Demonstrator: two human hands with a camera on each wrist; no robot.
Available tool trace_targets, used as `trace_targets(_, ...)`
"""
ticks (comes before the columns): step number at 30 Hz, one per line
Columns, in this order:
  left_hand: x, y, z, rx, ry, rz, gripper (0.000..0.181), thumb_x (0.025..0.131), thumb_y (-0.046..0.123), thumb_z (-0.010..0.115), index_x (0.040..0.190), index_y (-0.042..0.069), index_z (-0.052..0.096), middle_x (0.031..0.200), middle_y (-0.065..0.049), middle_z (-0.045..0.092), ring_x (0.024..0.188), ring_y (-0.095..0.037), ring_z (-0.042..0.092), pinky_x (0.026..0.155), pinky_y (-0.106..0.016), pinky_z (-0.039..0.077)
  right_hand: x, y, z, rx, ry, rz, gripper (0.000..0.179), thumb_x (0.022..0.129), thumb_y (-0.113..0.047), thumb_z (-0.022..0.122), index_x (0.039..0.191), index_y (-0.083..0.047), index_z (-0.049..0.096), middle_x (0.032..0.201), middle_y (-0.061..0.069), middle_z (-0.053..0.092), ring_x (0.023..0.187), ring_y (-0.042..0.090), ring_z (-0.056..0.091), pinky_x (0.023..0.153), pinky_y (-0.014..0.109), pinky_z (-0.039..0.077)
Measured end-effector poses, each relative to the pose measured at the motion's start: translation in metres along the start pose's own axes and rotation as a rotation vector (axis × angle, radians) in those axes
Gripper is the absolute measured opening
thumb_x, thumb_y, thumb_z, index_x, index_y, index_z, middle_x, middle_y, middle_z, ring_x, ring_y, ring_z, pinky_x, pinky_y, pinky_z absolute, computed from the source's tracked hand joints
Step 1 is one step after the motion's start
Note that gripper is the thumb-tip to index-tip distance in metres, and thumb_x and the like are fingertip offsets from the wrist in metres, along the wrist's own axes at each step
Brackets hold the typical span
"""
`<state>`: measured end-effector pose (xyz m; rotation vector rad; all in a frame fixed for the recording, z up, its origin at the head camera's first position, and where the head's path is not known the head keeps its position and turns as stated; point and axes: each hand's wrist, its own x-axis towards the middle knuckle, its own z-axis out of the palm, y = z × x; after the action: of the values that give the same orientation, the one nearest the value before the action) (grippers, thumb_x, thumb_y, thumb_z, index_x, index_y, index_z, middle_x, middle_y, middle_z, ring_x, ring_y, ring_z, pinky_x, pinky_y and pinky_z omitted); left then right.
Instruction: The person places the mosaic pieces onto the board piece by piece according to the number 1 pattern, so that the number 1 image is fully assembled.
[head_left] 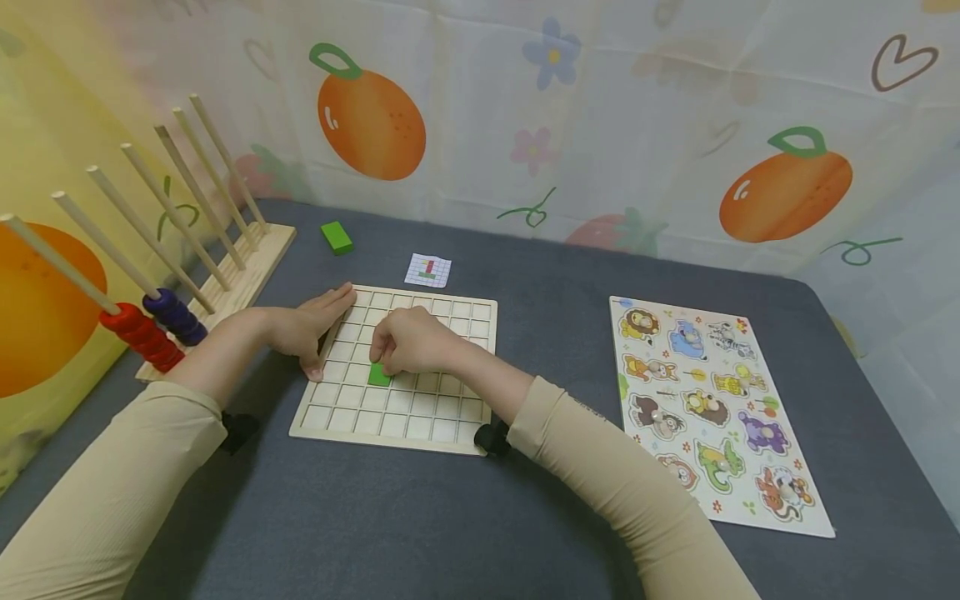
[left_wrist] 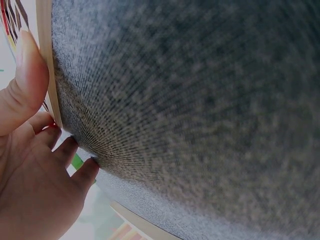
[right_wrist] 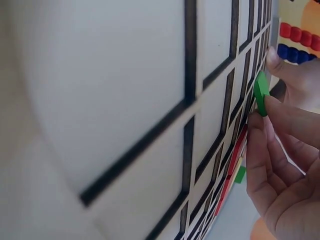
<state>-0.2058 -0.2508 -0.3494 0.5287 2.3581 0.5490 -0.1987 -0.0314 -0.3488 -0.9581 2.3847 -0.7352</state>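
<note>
A pale wooden grid board (head_left: 337, 417) lies on the dark table. My right hand (head_left: 414, 340) is over its middle, pinching a green block (head_left: 379, 376) between thumb and fingers. In the right wrist view that green block (right_wrist: 261, 92) is tilted at the fingertips, close over the squares. Red pieces (right_wrist: 239, 146) sit on the grid there; my right hand hides them in the head view. My left hand (head_left: 309, 327) rests along the board's left edge with fingers extended. In the left wrist view its thumb (left_wrist: 30, 75) presses against the board's side.
Behind the board are another green block (head_left: 337, 237) and a small gridded card (head_left: 428, 271) with a red-and-green figure. A wooden peg stand (head_left: 273, 258) with red rings (head_left: 142, 336) and blue rings (head_left: 175, 317) stands left. An animal puzzle board (head_left: 697, 417) lies right.
</note>
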Motion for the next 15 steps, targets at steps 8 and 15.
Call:
trace_targets(8,0.0008,-0.0009,-0.0001,-0.018,-0.006,-0.004,0.132,0.065,0.002,0.084,0.156,-0.003,-0.012,0.162,-0.025,-0.025,0.149,-0.051,-0.019,0.118,-0.069,-0.001,0.0004,-0.0006,0.0,-0.009,-0.005,-0.003,0.012,0.083,-0.004,0.073,0.094,-0.01,0.076,0.088,0.003,0.077,0.075,0.006,0.066,0.068,0.015,0.048)
trace_targets(15,0.0004,-0.0009,-0.0002,-0.02,-0.006,-0.001,0.133,0.064,0.002,0.084,0.156,-0.003,-0.012,0.162,-0.025,-0.025,0.148,-0.051,-0.019,0.118,-0.069,-0.002,0.0017,-0.0008,0.0007,-0.029,-0.006,0.002,0.012,0.082,-0.005,0.075,0.093,-0.011,0.076,0.088,0.002,0.077,0.075,0.006,0.065,0.068,0.015,0.048)
